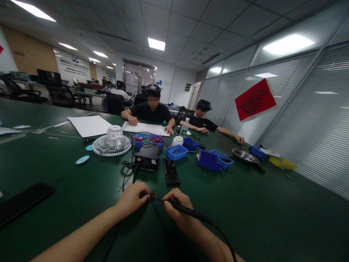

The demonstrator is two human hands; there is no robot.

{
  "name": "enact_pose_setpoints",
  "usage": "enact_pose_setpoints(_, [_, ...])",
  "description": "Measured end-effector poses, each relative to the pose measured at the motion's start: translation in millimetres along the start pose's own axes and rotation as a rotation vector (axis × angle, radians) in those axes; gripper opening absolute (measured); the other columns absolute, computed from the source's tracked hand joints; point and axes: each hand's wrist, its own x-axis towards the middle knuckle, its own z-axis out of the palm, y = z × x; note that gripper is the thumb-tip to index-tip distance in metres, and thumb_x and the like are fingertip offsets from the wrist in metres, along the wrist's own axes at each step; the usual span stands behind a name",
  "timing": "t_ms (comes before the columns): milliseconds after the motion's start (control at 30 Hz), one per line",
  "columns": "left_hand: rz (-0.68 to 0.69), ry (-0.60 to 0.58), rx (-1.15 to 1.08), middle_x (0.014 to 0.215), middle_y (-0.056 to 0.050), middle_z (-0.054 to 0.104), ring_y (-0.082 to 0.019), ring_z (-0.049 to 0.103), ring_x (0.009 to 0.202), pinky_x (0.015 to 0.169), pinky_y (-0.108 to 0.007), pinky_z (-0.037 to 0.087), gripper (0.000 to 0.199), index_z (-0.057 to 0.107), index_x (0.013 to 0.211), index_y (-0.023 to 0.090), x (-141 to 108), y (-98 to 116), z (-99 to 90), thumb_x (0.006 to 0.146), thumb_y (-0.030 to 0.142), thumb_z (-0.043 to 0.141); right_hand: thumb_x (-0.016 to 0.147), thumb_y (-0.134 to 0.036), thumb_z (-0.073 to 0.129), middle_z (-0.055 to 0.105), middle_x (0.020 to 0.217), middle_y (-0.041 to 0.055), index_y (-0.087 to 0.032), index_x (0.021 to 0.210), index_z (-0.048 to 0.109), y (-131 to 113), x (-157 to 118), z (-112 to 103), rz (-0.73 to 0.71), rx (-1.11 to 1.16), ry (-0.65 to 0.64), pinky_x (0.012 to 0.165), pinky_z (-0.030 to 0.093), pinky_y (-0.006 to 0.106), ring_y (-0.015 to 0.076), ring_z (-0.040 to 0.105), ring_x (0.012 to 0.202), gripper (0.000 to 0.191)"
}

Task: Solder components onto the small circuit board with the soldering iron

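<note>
My right hand (180, 207) is closed round the black handle of a soldering iron (193, 213) like a pen. Its tip points left, at some thin wires (153, 195) beside my left fingers. My left hand (132, 199) is closed on a small dark part with a red wire (143, 194); its exact kind is too small to make out. The iron's cord runs down past my right forearm. Just beyond my hands stand a black box with a knob (147, 158) and a small black stand (171, 173).
A white fan part (114, 143) stands at the left, near a blue tray of coloured wires (147, 139). Blue bins (208, 161), a steel bowl (244, 156) and a yellow tray (282, 163) lie to the right. Two people sit across the green table (245, 214).
</note>
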Motion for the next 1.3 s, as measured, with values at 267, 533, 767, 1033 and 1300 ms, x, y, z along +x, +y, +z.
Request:
enact_pose_setpoints(267, [-0.028,0.001,-0.012,0.086,0.000,0.067,-0.017,0.060,0.087,0.076,-0.025,0.039,0.011,0.064,0.079,0.022,0.1,0.8,-1.5,0.080,0.027,0.055,0.075,-0.015,0.060,0.057,0.068,-0.0002,-0.019,0.071,0.067,7.6,-2.4,8.6,-0.023,0.020,0.075,0.056,0.042,0.023,0.0138,0.054,0.060,0.009])
enact_pose_setpoints(533, [-0.070,-0.006,0.023,0.090,0.001,0.069,-0.017,0.060,0.088,0.075,-0.026,0.037,0.012,0.065,0.081,0.022,-0.6,8.7,-6.5,0.082,0.028,0.054,0.086,-0.025,0.055,0.061,0.068,0.0023,-0.017,0.069,0.064,15.9,-2.5,6.7,-0.044,0.043,0.141,0.063,0.044,0.026,0.0166,0.059,0.065,0.021])
enact_pose_setpoints(767, [-0.016,-0.026,0.095,0.088,0.000,0.067,-0.018,0.059,0.090,0.075,-0.028,0.034,0.013,0.064,0.082,0.023,-2.3,8.8,-5.7,0.083,0.027,0.052,0.083,-0.028,0.052,0.054,0.057,-0.0016,-0.018,0.060,0.058,13.5,-0.2,6.2,0.045,0.107,0.219,0.055,0.040,0.024,0.0146,0.052,0.055,0.026])
enact_pose_setpoints(1033, [-0.062,-0.017,0.051,0.088,0.000,0.067,-0.017,0.060,0.088,0.076,-0.027,0.035,0.014,0.064,0.080,0.022,0.0,7.2,-5.5,0.083,0.029,0.051,0.083,-0.031,0.053,0.049,0.052,-0.0038,-0.019,0.060,0.056,16.8,6.2,-2.6,0.136,0.120,0.299,0.051,0.037,0.024,0.0141,0.048,0.051,0.026])
enact_pose_setpoints(1300, [-0.085,-0.009,0.066,0.088,0.000,0.068,-0.017,0.060,0.087,0.076,-0.027,0.034,0.016,0.063,0.079,0.022,-1.0,11.3,-7.6,0.083,0.028,0.049,0.087,-0.024,0.052,0.056,0.064,-0.0002,-0.019,0.066,0.056,23.3,-4.3,7.4,-0.154,-0.043,0.177,0.058,0.041,0.025,0.0143,0.054,0.058,0.022])
